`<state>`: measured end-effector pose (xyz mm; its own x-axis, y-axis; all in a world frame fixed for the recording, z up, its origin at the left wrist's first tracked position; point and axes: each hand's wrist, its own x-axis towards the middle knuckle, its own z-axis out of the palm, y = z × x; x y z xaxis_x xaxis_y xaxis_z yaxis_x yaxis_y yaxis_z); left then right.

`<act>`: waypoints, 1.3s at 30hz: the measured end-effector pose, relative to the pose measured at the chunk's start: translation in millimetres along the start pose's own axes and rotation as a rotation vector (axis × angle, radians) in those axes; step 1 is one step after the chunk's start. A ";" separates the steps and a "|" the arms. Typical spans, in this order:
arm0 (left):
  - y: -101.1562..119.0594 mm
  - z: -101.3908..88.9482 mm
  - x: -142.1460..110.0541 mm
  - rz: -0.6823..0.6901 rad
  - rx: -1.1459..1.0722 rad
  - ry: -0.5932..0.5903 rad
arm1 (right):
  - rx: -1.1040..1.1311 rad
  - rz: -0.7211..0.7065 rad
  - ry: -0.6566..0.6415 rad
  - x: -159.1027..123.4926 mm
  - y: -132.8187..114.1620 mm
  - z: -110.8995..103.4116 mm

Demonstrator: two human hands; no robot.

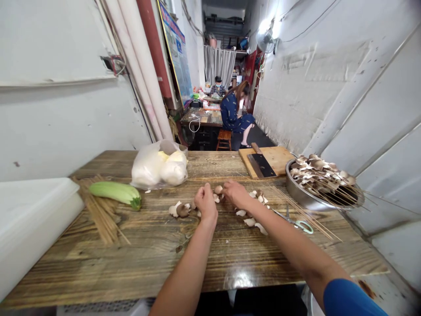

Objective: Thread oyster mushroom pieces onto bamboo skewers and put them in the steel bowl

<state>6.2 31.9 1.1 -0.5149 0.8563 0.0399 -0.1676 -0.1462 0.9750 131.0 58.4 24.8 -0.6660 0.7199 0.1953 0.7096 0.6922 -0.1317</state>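
Note:
My left hand is closed in a pinch above the wooden table, and whatever lies between its fingers is hidden. Close by on the right, my right hand has its bent fingers closed at a small brown-and-white mushroom piece. Left of my left hand lies another clump of mushroom. More torn mushroom pieces are scattered beside and partly behind my right forearm. Thin bamboo skewers and scissors with pale green handles rest to the right of that forearm.
A metal basin of skewered mushrooms stands at right, near a cleaver on a cutting board. Leftward are a plastic bag, a green squash, bundled skewers and a white container. Two people sit beyond the table.

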 end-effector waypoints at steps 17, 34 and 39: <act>-3.5 27.3 -43.5 -0.135 -0.031 -0.475 | 1.697 0.727 0.654 -49.0 -9.5 13.4; -7.4 23.0 -35.4 -0.175 -0.069 -0.482 | 1.318 0.662 0.550 -54.6 -14.1 8.1; -5.8 20.8 -32.2 -0.141 0.001 -0.508 | 1.280 0.654 0.510 -55.8 -10.8 10.5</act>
<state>41.2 15.4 -1.2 -0.0152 0.9998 0.0087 -0.2052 -0.0116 0.9787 158.1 11.3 5.1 0.0134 0.9991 0.0397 -0.0090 0.0398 -0.9992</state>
